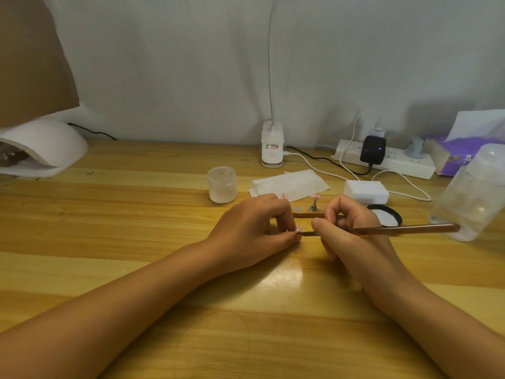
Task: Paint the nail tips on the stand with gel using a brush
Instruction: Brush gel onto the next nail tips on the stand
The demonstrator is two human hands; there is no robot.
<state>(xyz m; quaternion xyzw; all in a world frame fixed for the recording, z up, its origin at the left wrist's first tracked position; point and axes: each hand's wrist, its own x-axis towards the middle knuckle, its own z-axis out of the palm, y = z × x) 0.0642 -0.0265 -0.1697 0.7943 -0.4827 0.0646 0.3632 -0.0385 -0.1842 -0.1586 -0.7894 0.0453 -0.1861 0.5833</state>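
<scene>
At the middle of the wooden table (136,214), both my hands are down close together. My left hand (254,228) has its fingers curled, pinching a pink nail tip (380,229) between thumb and fingertips. My right hand (347,231) grips the brush (404,229) like a pen, handle running out to the right, its tip lying right against that nail tip. Just behind my knuckles sits the stand (307,214), a low brown strip with a small metal holder (313,205) upright on it carrying another pink nail tip (314,197); one more pink tip (285,196) peeks over my left knuckles. Whether the brush hairs actually touch the nail I can't tell, it's too small.

Behind the left hand stands an open jar (222,184) of pale gel, and its black lid (385,214) lies behind my right hand. White paper (289,184) lies between them, a white block (366,191) just right of it. Far left, the white curing lamp (46,149); at the back, the clip lamp (272,149) and power strip (388,158); far right, a clear plastic bottle (470,195) and purple tissue pack (459,154).
</scene>
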